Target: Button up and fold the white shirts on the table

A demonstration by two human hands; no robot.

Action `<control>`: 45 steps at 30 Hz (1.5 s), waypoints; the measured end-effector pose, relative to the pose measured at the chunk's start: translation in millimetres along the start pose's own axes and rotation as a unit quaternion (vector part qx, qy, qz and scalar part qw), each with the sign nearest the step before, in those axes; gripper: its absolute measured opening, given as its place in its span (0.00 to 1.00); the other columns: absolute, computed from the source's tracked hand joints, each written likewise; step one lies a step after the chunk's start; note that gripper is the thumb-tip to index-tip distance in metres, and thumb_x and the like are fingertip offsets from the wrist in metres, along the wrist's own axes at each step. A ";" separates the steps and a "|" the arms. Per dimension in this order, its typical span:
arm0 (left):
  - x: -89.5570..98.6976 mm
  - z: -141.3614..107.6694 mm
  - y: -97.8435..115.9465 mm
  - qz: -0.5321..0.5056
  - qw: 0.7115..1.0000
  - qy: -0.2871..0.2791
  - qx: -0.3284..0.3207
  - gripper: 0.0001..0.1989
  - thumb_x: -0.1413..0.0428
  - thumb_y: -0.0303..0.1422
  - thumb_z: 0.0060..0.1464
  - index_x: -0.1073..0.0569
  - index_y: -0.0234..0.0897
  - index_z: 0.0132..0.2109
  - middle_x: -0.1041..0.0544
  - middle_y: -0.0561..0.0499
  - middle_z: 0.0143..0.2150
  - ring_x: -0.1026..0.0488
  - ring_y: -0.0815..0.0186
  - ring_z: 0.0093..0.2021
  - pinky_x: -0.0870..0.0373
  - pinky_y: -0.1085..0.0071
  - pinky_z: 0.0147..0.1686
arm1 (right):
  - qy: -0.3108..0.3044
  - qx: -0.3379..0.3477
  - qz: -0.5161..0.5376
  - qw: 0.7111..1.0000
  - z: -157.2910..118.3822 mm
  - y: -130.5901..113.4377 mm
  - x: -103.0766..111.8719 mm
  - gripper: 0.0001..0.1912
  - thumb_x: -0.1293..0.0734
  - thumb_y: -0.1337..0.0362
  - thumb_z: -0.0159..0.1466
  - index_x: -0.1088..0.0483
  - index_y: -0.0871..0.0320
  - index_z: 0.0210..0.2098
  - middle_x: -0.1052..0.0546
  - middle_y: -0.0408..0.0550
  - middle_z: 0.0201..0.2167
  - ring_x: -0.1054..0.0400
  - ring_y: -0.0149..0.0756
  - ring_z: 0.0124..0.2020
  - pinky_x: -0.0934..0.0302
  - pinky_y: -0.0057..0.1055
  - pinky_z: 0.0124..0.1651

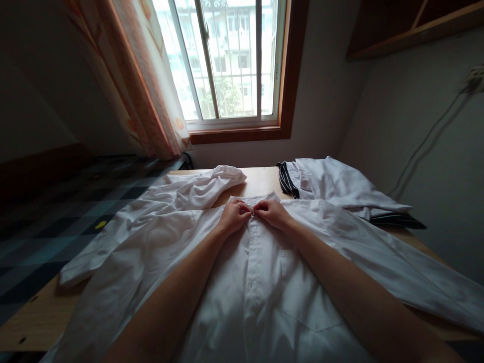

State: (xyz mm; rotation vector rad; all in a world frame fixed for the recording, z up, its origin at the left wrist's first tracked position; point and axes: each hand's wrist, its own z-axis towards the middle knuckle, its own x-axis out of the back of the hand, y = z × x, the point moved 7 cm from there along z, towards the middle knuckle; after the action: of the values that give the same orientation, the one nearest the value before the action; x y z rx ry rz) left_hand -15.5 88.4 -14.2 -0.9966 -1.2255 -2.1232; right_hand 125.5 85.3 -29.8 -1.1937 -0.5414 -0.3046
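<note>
From where I stand, far left, I see a dark checked cover (124, 194). Next to it, a rumpled white cloth (177, 190) lies partly on the wooden table (32, 322). Then comes the left hand (236, 217). Its finger and thumb pinch the big white shirt (223, 302) near the collar (273, 197), at the top of the front strip (252, 287). The shirt lies on the table, front up, collar toward the window (234, 65). Just beside, the right hand (273, 214) pinches the same spot from the other side, and the fingertips nearly meet. I can't tell if a button sits between them. To do this well, I think the left hand should hold the cloth flat, while the right hand makes small, soft moves. Pulling hard could bunch the cloth or make the collar crooked. Dragging the arms could wrinkle it too. Farther right, there is a chest pocket (312, 305), and a pile of clothes (336, 181) sits just behind the sleeve (401, 257)
</note>
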 end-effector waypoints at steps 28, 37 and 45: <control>1.7 -3.1 -0.8 0.059 0.996 0.013 0.066 0.16 0.43 0.43 0.59 0.16 0.39 0.34 0.20 0.49 0.34 0.27 0.60 0.45 0.34 0.70 0.46 | 0.049 -0.057 -0.135 0.988 -9.9 -19.5 -6.2 0.08 0.31 0.69 0.61 0.19 0.60 0.38 0.17 0.51 0.38 0.24 0.37 0.39 0.35 0.29 0.43; 7.4 -3.9 -0.7 0.072 0.992 -0.008 0.103 0.17 0.43 0.48 0.55 0.16 0.42 0.32 0.20 0.51 0.32 0.27 0.59 0.44 0.35 0.70 0.42 | 0.047 -0.047 -0.144 0.987 -11.7 -25.6 -5.7 0.08 0.32 0.71 0.60 0.19 0.61 0.35 0.17 0.51 0.35 0.25 0.37 0.37 0.36 0.28 0.43; 6.1 -4.0 -6.8 0.047 0.991 -0.005 0.127 0.16 0.42 0.48 0.53 0.17 0.42 0.31 0.20 0.52 0.33 0.27 0.59 0.46 0.34 0.71 0.42 | 0.070 -0.032 -0.181 0.980 -19.0 -30.8 -5.8 0.08 0.33 0.71 0.61 0.21 0.60 0.36 0.18 0.52 0.39 0.27 0.38 0.43 0.37 0.30 0.48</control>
State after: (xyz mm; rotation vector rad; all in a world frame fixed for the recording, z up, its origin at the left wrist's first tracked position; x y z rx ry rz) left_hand -25.5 87.8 -14.3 -0.9343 -1.3844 -1.8378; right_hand 109.8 56.5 -13.6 -1.1229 -0.6275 -0.7169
